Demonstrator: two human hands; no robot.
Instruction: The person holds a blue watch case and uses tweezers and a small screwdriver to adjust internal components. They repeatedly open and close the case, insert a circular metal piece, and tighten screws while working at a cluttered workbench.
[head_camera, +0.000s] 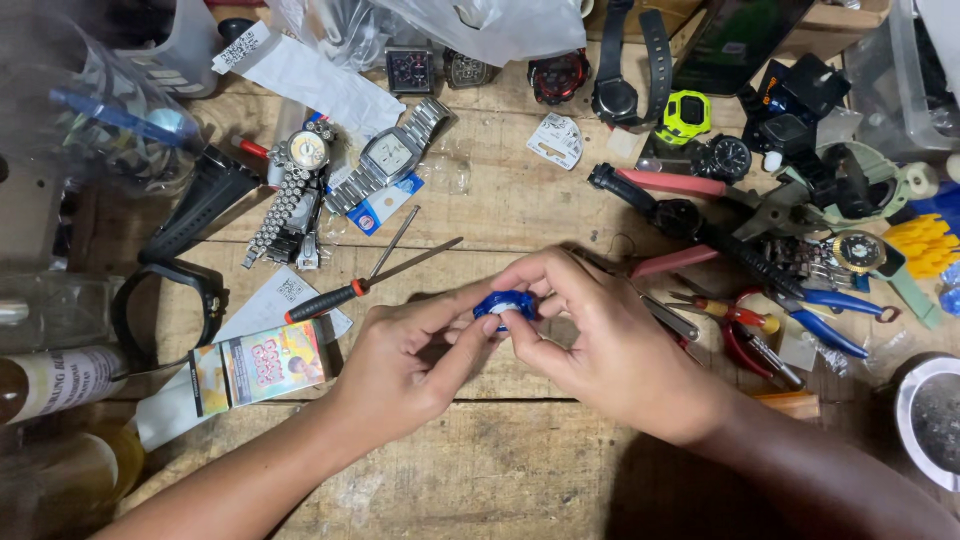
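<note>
Both my hands meet over the middle of a worn wooden workbench (500, 470). Between their fingertips sits a small blue watch case (505, 303) with a pale face. My left hand (405, 365) pinches it from the left, thumb and forefinger on its rim. My right hand (600, 340) grips it from the right and above, fingers curled over the top. Most of the blue case is hidden by my fingers.
A red-and-black screwdriver (345, 292) and thin metal tweezers (395, 242) lie left of my hands. Steel-band watches (390, 155) and black straps (205, 195) sit further left. Pliers with blue, red and pink handles (830, 315) crowd the right. A small colourful box (260, 365) lies at left.
</note>
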